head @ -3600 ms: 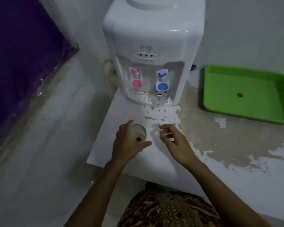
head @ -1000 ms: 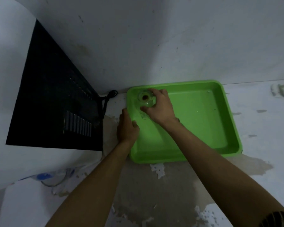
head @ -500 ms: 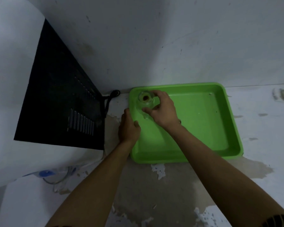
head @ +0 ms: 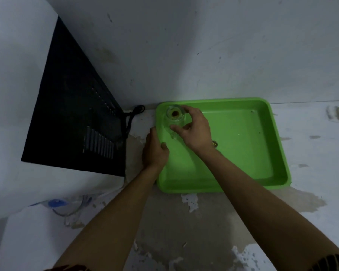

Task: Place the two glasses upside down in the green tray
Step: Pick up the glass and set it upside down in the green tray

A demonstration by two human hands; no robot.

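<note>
A green tray (head: 243, 153) lies on the counter against the wall. In its far left corner stands a clear glass (head: 174, 116), upside down, its base with a brown spot facing up. My right hand (head: 194, 130) is wrapped around that glass from the right, thumb and fingers on its side. My left hand (head: 155, 149) grips the tray's left rim, thumb over the edge. The second glass (head: 70, 207) shows faintly at the lower left, under the dispenser's blue tap.
The white water dispenser, with its black back panel (head: 76, 118) and power cord (head: 133, 114), stands just left of the tray. The wall runs right behind the tray. The counter (head: 184, 222) has peeling paint in front and bare surface to the right.
Since 3.6 s ago the glass went from the counter into the tray's far left corner, turned over. Over the last second the hands have barely shifted; the view has dropped slightly.
</note>
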